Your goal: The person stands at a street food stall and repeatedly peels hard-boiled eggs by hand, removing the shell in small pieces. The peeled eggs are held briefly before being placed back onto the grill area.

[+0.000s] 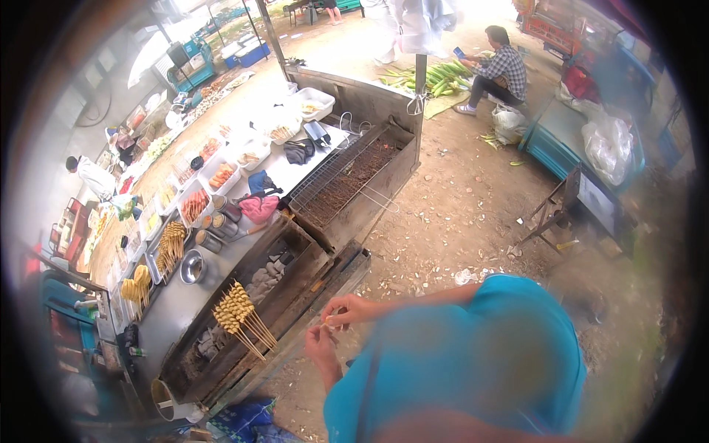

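Note:
My right hand point(352, 311) and my left hand point(322, 350) meet at the fingertips in front of my teal shirt point(460, 365). Between them is a small pale item point(328, 320), pinched by my right fingers and too small to identify. Whether my left fingers also grip it is unclear. Just beyond my hands stands a long metal charcoal grill point(310, 279). Across its near section lies a bunch of skewers point(238, 311) threaded with yellowish-brown pieces, their bare stick ends pointing towards me. Grey charcoal point(266, 279) shows in the trough beside them.
Beyond the grill, a metal counter point(185, 304) holds a steel bowl point(193, 267), shaker jars point(209, 241), a pink cloth point(259, 209) and skewer trays point(195, 206). A second grill point(354, 180) bears a wire rack. A seated person point(501, 72) is near corn point(443, 77).

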Demonstrator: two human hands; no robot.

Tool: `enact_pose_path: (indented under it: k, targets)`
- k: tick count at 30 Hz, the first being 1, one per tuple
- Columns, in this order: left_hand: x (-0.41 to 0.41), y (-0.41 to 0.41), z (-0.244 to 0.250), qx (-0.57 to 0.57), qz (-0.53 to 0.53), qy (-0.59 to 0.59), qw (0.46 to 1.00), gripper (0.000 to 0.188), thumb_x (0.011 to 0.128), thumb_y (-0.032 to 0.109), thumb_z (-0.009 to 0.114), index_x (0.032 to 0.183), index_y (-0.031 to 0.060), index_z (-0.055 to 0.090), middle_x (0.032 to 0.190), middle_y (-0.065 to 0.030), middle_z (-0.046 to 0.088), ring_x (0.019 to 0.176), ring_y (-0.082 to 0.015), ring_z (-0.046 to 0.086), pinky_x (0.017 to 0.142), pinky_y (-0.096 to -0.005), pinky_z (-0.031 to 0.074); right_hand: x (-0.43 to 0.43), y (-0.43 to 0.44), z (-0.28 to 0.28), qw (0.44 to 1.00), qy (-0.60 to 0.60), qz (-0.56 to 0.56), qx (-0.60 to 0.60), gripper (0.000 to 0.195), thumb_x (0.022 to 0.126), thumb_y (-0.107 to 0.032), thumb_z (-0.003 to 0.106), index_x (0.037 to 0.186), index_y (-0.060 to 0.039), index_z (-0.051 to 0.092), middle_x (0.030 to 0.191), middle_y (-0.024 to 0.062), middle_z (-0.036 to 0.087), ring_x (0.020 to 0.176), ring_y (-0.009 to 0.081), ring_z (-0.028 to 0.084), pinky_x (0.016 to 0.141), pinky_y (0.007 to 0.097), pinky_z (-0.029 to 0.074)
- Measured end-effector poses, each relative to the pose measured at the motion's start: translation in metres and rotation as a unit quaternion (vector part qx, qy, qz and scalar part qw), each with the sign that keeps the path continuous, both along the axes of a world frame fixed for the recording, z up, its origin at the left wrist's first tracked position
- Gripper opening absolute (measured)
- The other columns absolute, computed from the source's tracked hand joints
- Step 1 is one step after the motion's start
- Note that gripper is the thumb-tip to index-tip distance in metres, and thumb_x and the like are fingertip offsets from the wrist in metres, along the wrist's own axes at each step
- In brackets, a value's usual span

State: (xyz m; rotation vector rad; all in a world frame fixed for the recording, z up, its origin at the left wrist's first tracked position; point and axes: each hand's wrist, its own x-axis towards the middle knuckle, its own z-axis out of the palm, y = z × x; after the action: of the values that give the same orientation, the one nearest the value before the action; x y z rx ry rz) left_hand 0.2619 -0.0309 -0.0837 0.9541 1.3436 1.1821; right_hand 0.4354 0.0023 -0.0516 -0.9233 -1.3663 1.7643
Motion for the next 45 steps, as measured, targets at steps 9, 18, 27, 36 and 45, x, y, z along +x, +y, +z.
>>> enact_pose_path:
  k: [9, 18, 27, 36, 45]
  targets:
    - [-0.005, 0.002, -0.014, 0.013, -0.007, 0.01, 1.0, 0.01, 0.089, 0.011, 0.058, 0.088, 0.0017, 0.054, 0.072, -0.0041, 0.056, 0.056, -0.0097, 0.052, 0.047, -0.0228, 0.039, 0.004, 0.004, 0.0, 0.989, 0.104, 0.01, -0.108, 0.033, 0.091, -0.03, 0.059, 0.114, -0.0059, 0.06, 0.093, 0.0013, 0.063, 0.078, 0.0096, 0.061, 0.068, 0.024, 0.051]
    - [-0.057, -0.001, -0.066, -0.057, -0.134, 0.136, 0.98, 0.036, 0.081, 0.009, 0.059, 0.115, 0.0005, 0.055, 0.108, -0.0147, 0.06, 0.066, -0.0167, 0.059, 0.052, -0.0252, 0.046, 0.003, 0.007, -0.014, 0.989, 0.099, 0.034, -0.107, 0.03, 0.089, -0.021, 0.06, 0.112, -0.0015, 0.057, 0.097, 0.0049, 0.061, 0.081, 0.0107, 0.06, 0.067, 0.0255, 0.053]
    - [-0.062, -0.019, -0.031, -0.074, -0.144, 0.296, 0.941, 0.042, 0.081, 0.014, 0.062, 0.12, -0.0021, 0.055, 0.118, -0.0186, 0.057, 0.08, -0.0231, 0.064, 0.053, -0.0306, 0.054, 0.008, 0.01, -0.014, 0.992, -0.009, 0.087, -0.087, 0.027, 0.086, -0.012, 0.06, 0.111, -0.0035, 0.058, 0.088, 0.0047, 0.063, 0.078, 0.0101, 0.06, 0.064, 0.0243, 0.052]
    - [-0.053, -0.001, -0.031, 0.039, -0.1, 0.193, 0.975, 0.04, 0.077, 0.01, 0.065, 0.115, -0.0017, 0.055, 0.116, -0.0155, 0.055, 0.083, -0.0202, 0.061, 0.05, -0.026, 0.052, 0.001, 0.008, -0.032, 0.993, -0.077, 0.09, 0.019, 0.03, 0.079, -0.011, 0.064, 0.107, -0.0023, 0.057, 0.088, 0.0063, 0.066, 0.074, 0.0124, 0.062, 0.058, 0.0275, 0.053]
    - [-0.058, -0.001, -0.018, 0.049, -0.099, 0.066, 0.992, 0.05, 0.077, 0.011, 0.064, 0.123, 0.0035, 0.046, 0.115, -0.014, 0.055, 0.088, -0.0198, 0.06, 0.047, -0.0226, 0.048, 0.001, 0.006, -0.013, 0.993, -0.082, 0.085, -0.026, 0.033, 0.087, -0.016, 0.058, 0.116, -0.0021, 0.048, 0.084, 0.0098, 0.064, 0.071, 0.0154, 0.064, 0.06, 0.0286, 0.054]
